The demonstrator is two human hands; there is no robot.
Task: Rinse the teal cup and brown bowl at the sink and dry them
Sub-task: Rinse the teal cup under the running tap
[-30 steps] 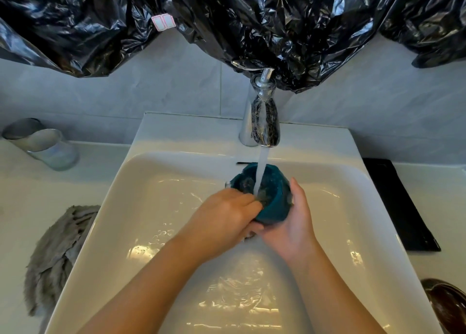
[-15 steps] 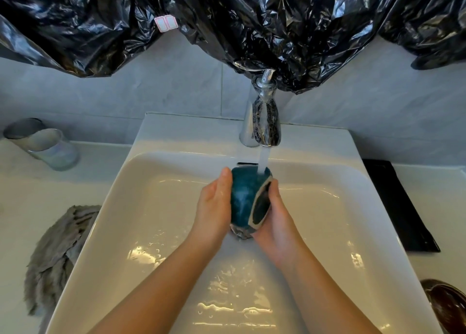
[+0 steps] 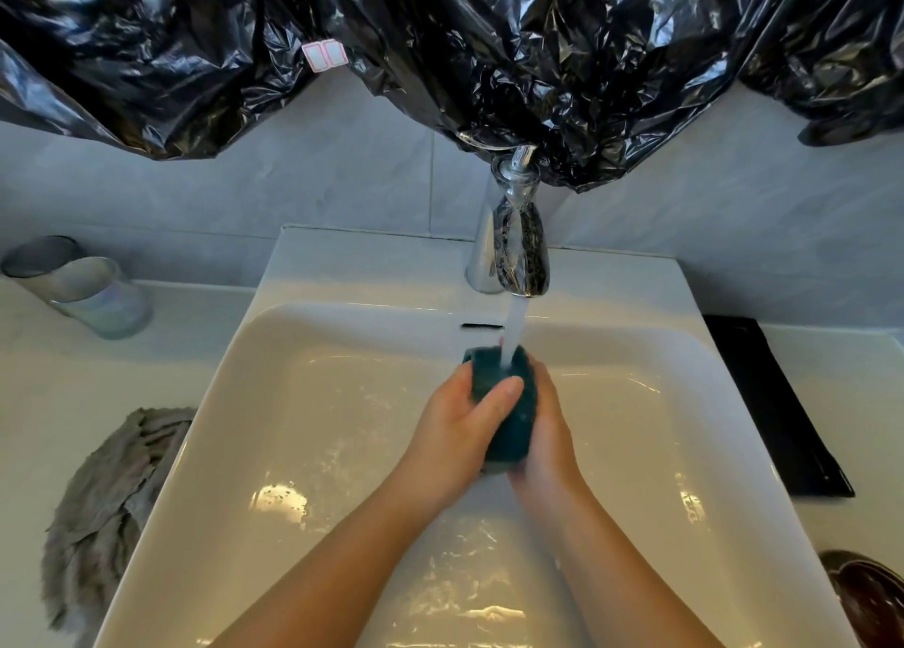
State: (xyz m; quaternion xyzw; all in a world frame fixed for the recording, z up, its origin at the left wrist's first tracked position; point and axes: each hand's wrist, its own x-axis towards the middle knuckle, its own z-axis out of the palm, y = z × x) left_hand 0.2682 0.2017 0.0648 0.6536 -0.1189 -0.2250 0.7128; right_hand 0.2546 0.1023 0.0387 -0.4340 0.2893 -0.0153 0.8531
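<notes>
The teal cup (image 3: 513,427) is held over the white sink (image 3: 303,403), under the water stream from the chrome faucet (image 3: 513,251). My left hand (image 3: 460,427) grips its left side with the thumb laid across the cup. Against the cup's right side lies my right hand (image 3: 550,432), cupping it. Water runs onto the top of the cup, whose opening is hidden. The brown bowl (image 3: 870,598) sits on the counter at the bottom right, partly cut off by the frame edge.
A grey cloth (image 3: 107,505) lies on the counter left of the sink. A glass tumbler (image 3: 98,295) stands at the back left. A black tray (image 3: 778,408) lies right of the sink. Black plastic sheeting (image 3: 489,51) hangs above the faucet.
The cup has been turned between my hands: its open mouth faced up a second ago, then sideways, and now only its teal outside shows. My left thumb has come across the cup.
</notes>
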